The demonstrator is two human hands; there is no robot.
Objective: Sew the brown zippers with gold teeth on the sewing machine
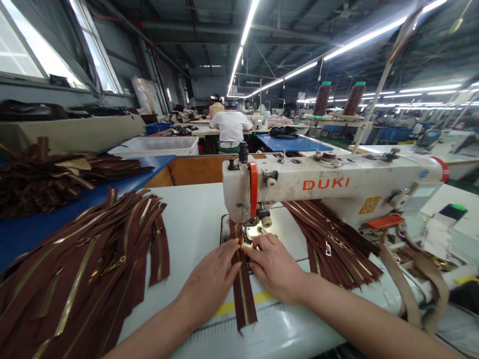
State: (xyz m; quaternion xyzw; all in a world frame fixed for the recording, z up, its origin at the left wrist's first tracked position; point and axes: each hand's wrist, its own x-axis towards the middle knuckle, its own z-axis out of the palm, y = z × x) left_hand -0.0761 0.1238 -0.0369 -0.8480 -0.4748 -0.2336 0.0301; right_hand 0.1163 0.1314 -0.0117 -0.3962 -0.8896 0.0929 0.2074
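Brown zipper (242,286) | long axis fore-aft | far end slightly left

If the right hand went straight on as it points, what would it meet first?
The right hand would probably meet the left hand, which rests on the brown zipper; exact depth is unclear.
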